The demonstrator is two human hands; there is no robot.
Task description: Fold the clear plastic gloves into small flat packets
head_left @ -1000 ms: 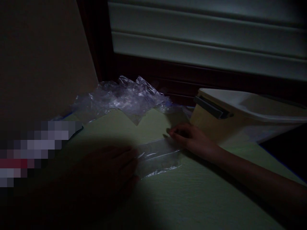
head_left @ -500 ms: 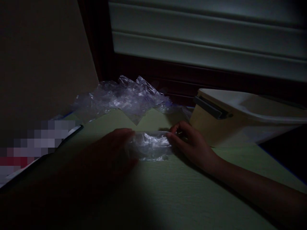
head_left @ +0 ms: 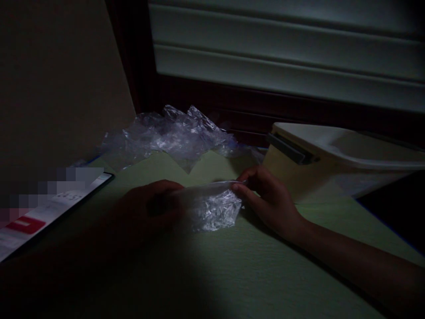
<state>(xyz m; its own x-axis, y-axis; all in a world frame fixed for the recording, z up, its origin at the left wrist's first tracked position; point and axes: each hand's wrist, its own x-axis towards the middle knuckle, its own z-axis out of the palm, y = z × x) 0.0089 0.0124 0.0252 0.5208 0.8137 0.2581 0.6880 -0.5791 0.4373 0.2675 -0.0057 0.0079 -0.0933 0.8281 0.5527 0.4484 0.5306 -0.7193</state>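
Clear, crinkled plastic film [head_left: 212, 208], thin, light, limp and probably slippery, is held just above the green mat [head_left: 252, 270], pinched at its right edge by the right hand [head_left: 270, 199] and gripped at its left by the shadowed left hand [head_left: 149, 210], the edges being judged the best hold.

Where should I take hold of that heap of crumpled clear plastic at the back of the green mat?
Probably the raised peak of the crumpled plastic heap, from above and in front. Its folds stand up loose there, while the wall behind and the cream lidded box on the right block other sides.
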